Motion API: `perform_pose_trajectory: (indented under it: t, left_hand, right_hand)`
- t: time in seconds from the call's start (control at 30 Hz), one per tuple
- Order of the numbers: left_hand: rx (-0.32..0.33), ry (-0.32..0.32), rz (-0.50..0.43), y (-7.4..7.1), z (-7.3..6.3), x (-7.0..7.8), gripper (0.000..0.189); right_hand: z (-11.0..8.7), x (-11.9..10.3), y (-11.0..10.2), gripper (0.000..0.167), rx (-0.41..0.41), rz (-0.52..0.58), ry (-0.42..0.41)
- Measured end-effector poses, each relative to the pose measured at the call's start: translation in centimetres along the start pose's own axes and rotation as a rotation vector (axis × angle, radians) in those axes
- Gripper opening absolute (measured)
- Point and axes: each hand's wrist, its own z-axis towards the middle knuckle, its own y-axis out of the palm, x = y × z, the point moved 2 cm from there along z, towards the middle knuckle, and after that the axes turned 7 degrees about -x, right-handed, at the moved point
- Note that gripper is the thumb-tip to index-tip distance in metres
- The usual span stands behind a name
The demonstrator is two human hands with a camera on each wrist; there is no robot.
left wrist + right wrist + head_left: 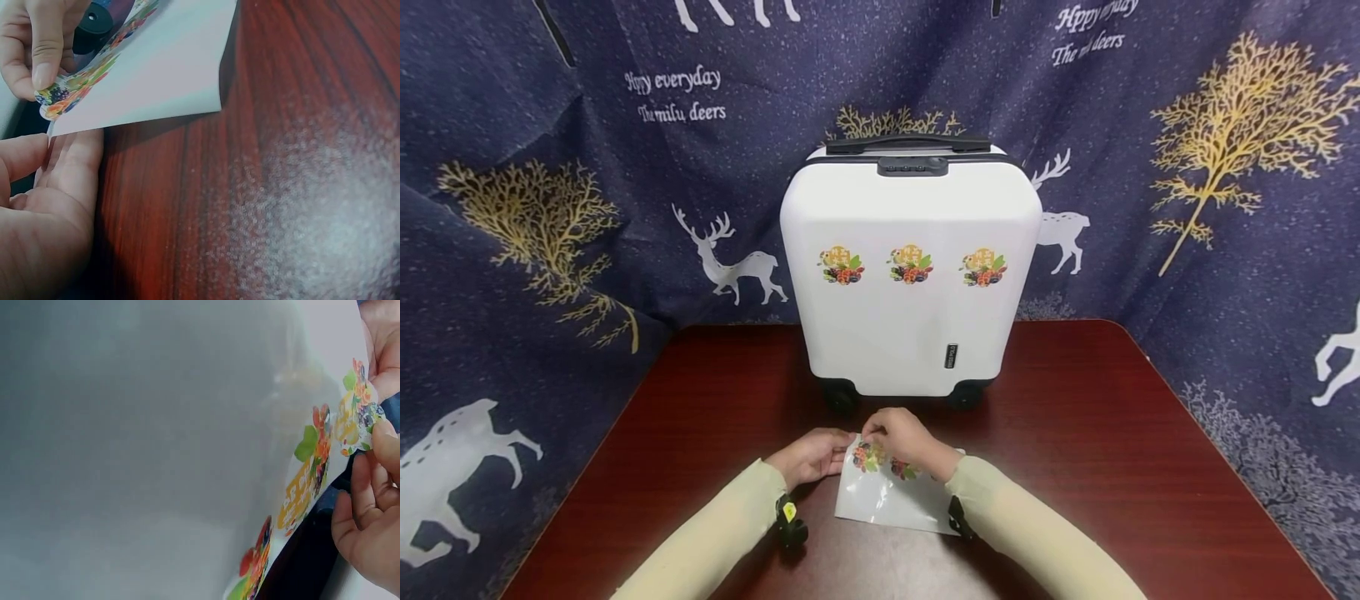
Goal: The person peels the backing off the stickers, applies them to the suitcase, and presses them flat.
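A white sticker sheet (868,497) printed with colourful fruit stickers is held tilted above the table. My left hand (811,457) pinches its far left corner between thumb and fingers. Opposite it, my right hand (906,440) pinches the edge of the end fruit sticker (355,422) with thumb and finger. That sticker's edge juts past the sheet's border in the left wrist view. Two more fruit stickers, a middle one (306,478) and a lower one (253,569), lie along the same side of the sheet. Behind the hands stands a white suitcase (902,333), upright, with three similar stickers in a row.
The suitcase has a black top handle (908,144), a combination lock (912,167) and black wheels (839,396). It stands on a reddish-brown wooden table (1075,467). A dark blue cloth (730,167) with deer and gold trees hangs behind.
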Motion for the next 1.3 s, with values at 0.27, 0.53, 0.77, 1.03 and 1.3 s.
perform_pose_trajectory:
  t: [0.27, 0.53, 0.77, 1.03, 1.3]
  left_hand:
    - [0.016, -0.008, 0.007, 0.1, -0.1, 0.1, 0.031]
    - [0.018, -0.008, 0.011, 0.2, -0.2, -0.1, 0.030]
    - [0.043, -0.011, -0.005, 0.2, -0.2, -0.2, 0.029]
    - [0.073, -0.016, 0.023, 0.6, -0.2, 0.0, 0.033]
    - [0.093, -0.012, 0.017, 0.9, -0.3, 0.1, 0.028]
  right_hand:
    - [0.0, -0.1, -0.3, 0.007, -0.043, 0.014, 0.033]
    - [-0.3, -0.2, -0.4, 0.008, -0.067, 0.030, 0.056]
    - [-0.6, -0.4, -0.7, 0.009, -0.078, 0.035, 0.040]
    - [-1.1, -0.4, -1.3, 0.009, -0.079, 0.046, 0.036]
    - [-1.4, 0.1, -1.6, 0.009, -0.084, 0.050, 0.028]
